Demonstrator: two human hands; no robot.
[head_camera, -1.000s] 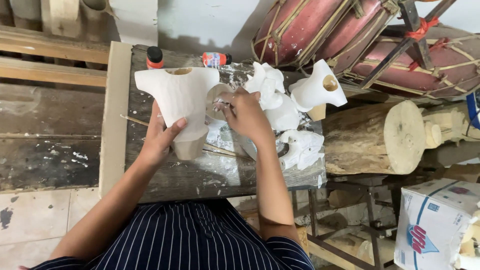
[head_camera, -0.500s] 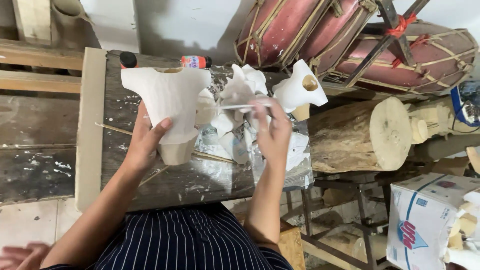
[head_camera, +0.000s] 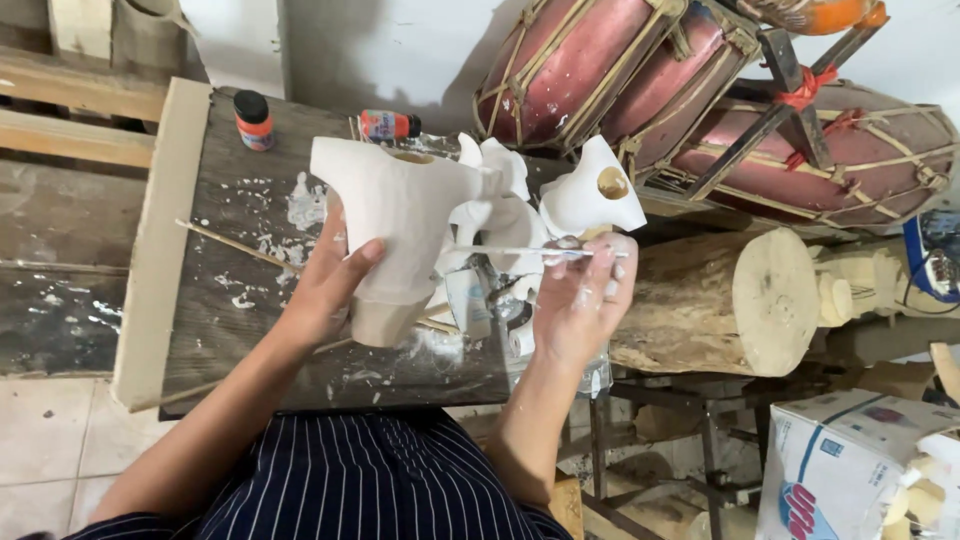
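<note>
My left hand grips a white-coated torso-shaped figure by its narrow base, holding it upright above a paint-spattered wooden board. My right hand, smeared with white, pinches a thin paint-covered brush held level, its tip reaching toward the figure's right side. Other white figures and a white piece with a round hole stand behind on the board.
Two small paint bottles stand at the board's far edge. A thin stick lies on it. A log lies to the right, red drums behind, and a cardboard box at lower right.
My right hand drew back from the white pieces and now holds the brush level beside the figure. My left hand has lifted the figure and turned it a little.
</note>
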